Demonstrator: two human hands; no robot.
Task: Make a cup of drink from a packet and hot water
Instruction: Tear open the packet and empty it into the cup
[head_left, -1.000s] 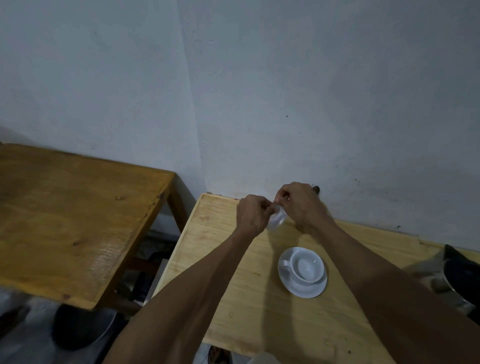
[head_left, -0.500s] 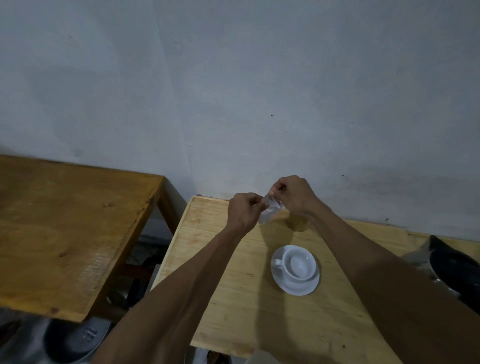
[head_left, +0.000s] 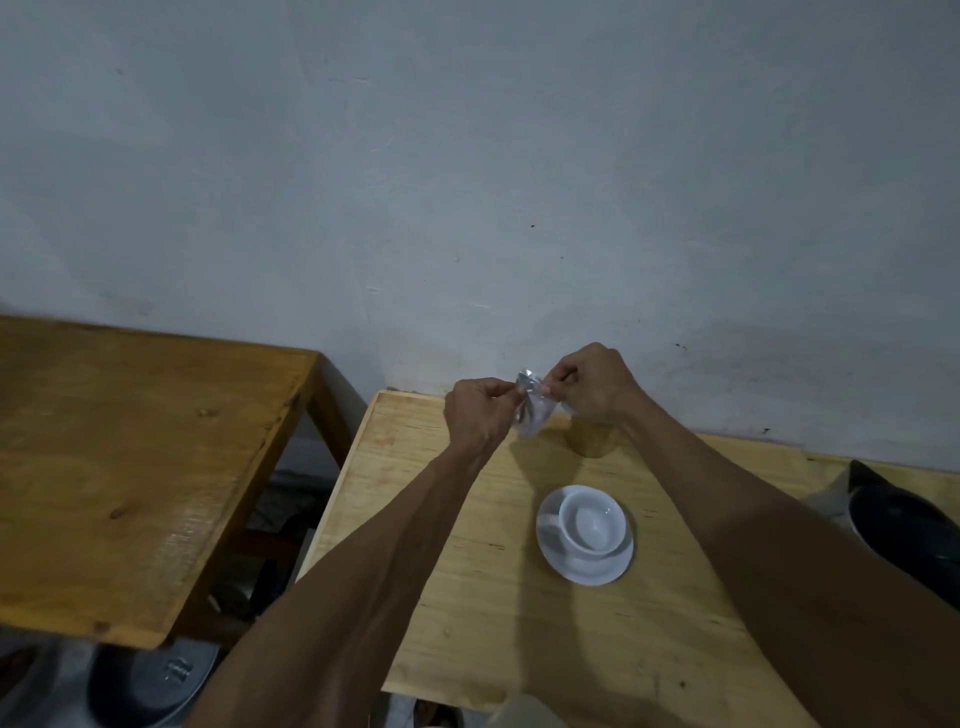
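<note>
Both forearms reach forward over the pale wooden table (head_left: 467, 613), wrists raised, hands meeting near the wall. The left hand (head_left: 480, 413) and right hand (head_left: 592, 384) each pinch the top edge of a small clear plastic packet (head_left: 531, 410), thumb against forefinger, remaining fingers curled in. The packet hangs between them above the table's far side, clear of the surface. Just beyond it, partly hidden by the right wrist, stands a tan cylindrical container (head_left: 589, 441). Nearer the person, a white ceramic cup (head_left: 592, 522) sits upright on a white saucer (head_left: 597, 569). A dark kettle-like vessel (head_left: 904, 525) shows at the right edge. A darker wooden table (head_left: 130, 457) stands left, apart.
</note>
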